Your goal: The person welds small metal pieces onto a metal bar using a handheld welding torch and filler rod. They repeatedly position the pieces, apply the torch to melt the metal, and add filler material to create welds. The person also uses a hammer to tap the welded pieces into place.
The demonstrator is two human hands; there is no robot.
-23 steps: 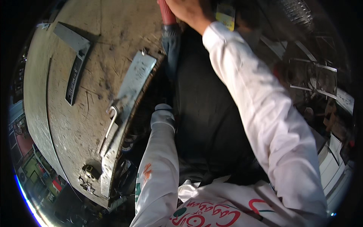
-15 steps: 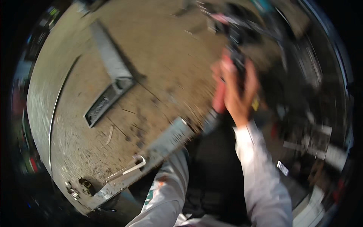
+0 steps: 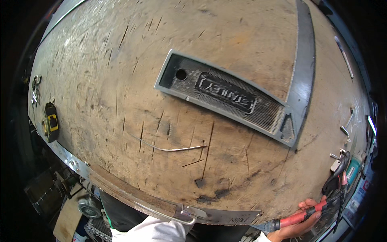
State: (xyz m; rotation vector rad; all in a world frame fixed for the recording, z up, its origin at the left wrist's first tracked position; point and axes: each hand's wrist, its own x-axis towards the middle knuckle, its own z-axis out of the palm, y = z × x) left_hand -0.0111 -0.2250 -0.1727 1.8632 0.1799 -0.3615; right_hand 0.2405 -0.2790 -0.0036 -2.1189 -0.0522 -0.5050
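My right hand [image 3: 296,230] grips the red tool handle [image 3: 291,220] at the worktop's [image 3: 96,80] near right edge; long axis slants lower left to upper right. Left hand unseen, state unknown. Try square [image 3: 225,92] lies ahead, leftward.

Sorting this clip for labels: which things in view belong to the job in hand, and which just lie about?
In hand, so likely in use:
red-handled tool, in the right hand

Apparently just lying about, untouched:
metal square
tape measure
thin curved wire
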